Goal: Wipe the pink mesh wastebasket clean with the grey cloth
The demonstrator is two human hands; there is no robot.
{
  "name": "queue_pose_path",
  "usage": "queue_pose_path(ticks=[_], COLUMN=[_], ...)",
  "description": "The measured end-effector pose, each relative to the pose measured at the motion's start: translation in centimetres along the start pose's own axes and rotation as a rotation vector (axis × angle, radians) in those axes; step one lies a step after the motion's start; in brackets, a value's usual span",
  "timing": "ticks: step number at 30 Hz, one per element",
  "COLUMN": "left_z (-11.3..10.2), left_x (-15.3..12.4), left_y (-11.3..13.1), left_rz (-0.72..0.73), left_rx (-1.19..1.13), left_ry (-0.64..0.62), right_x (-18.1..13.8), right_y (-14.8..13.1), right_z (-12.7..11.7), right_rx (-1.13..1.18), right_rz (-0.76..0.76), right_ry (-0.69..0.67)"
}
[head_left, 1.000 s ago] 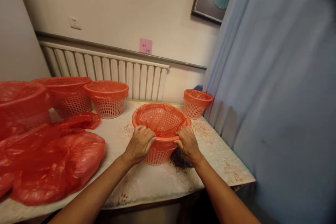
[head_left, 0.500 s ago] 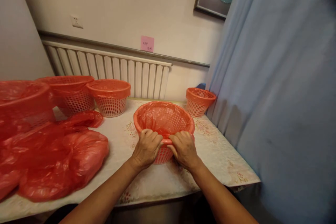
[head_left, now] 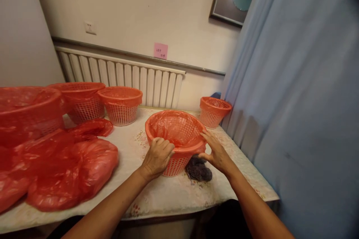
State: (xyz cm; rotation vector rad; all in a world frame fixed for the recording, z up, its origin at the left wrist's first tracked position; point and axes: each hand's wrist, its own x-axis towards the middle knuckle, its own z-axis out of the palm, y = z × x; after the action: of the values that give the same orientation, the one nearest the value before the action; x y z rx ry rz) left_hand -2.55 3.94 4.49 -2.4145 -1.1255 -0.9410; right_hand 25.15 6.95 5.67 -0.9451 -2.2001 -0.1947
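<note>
Right hand (head_left: pixel 217 154): opens and shifts from front to right side of the basket (head_left: pixel 175 165)
Dark cloth (head_left: pixel 200 170): shows more fully

Basket (head_left: pixel 174 166) between left hand (head_left: pixel 157 158) and right hand (head_left: pixel 216 153): salmon-pink, square-hole lattice
Liner (head_left: pixel 181 129) between hands: translucent red-orange
Plastic bundle (head_left: pixel 97 161) left of left hand: glossy red
Wad (head_left: pixel 198 170) just below right hand: dark purple-grey
Tablecloth (head_left: pixel 157 198) under hands: cream, floral print

Pink note (head_left: pixel 160 50) on wall (head_left: pixel 123 11): two short handwritten lines (head_left: pixel 162 55), too small to read surely.
</note>
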Motion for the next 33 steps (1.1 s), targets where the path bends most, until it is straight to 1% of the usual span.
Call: queue_pose_path(ticks=[3, 5, 7, 9, 12, 14, 15, 16, 17, 18, 19, 20, 21, 22, 23, 25, 28, 31, 33], left_z=[-0.1, -0.1, -0.1, 0.0, 0.0, 0.5, 1.0, 1.7, 2.6, 3.7, 4.9, 6.2, 7.5, 8.9, 10.1, 12.3, 15.1, 17.3, 18.5], left_x=[0.0, 0.1, 0.2, 0.0, -1.0, -2.4, -3.3, -4.3, -5.5, -6.6, -7.8, -8.8, -9.8, -10.5, -10.9, -11.2, -10.3, -9.3, -9.2], left_y=[0.1, 0.3, 0.5, 0.6, 0.2, -0.7, -1.4, -2.3, -3.3, -4.4, -5.4, -6.3, -7.1, -7.8, -8.2, -8.7, -8.7, -8.8, -8.9], left_rz=[-0.008, -0.019, -0.029, -0.027, -0.052, -0.129, -0.201, -0.308, -0.449, -0.597, -0.730, -0.855, -0.942, -0.998, -1.015, -0.991, -0.934, -0.866, -0.831], left_rx=[-0.006, -0.006, -0.017, -0.046, -0.085, -0.080, -0.066, -0.051, -0.038, -0.024, -0.004, 0.035, 0.078, 0.131, 0.142, 0.142, 0.151, 0.166, 0.176], left_ry=[-0.005, -0.001, 0.007, 0.042, 0.172, 0.275, 0.338, 0.409, 0.442, 0.443, 0.394, 0.301, 0.157, 0.009, -0.044, -0.117, -0.198, -0.257, -0.290], right_x=[0.2, 0.4, 0.7, 0.9, 0.9, 0.8, 0.9, 1.0, 1.1, 1.4, 1.7, 2.2, 2.7, 3.3, 4.1, 5.8, 9.0, 12.2, 14.1], right_y=[-2.0, -3.5, -4.9, -5.9, -6.5, -6.5, -6.4, -6.2, -6.1, -5.9, -5.7, -5.4, -5.1, -4.7, -4.3, -3.0, -0.7, 1.9, 3.8], right_z=[-1.4, -1.6, -1.2, -0.3, 1.4, 2.3, 2.7, 3.1, 3.4, 3.7, 3.9, 4.1, 4.2, 4.3, 4.3, 4.0, 3.4, 2.9, 3.0], right_rx=[0.008, 0.032, 0.055, 0.045, 0.004, -0.012, -0.010, -0.001, 0.014, 0.033, 0.054, 0.075, 0.094, 0.109, 0.121, 0.133, 0.141, 0.130, 0.096], right_rz=[0.091, 0.151, 0.158, 0.124, 0.118, 0.148, 0.166, 0.185, 0.203, 0.222, 0.239, 0.254, 0.265, 0.270, 0.268, 0.249, 0.209, 0.194, 0.201], right_ry=[0.130, 0.162, 0.113, 0.025, -0.088, -0.117, -0.118, -0.113, -0.103, -0.090, -0.075, -0.058, -0.038, -0.019, 0.000, 0.034, 0.077, 0.118, 0.142])
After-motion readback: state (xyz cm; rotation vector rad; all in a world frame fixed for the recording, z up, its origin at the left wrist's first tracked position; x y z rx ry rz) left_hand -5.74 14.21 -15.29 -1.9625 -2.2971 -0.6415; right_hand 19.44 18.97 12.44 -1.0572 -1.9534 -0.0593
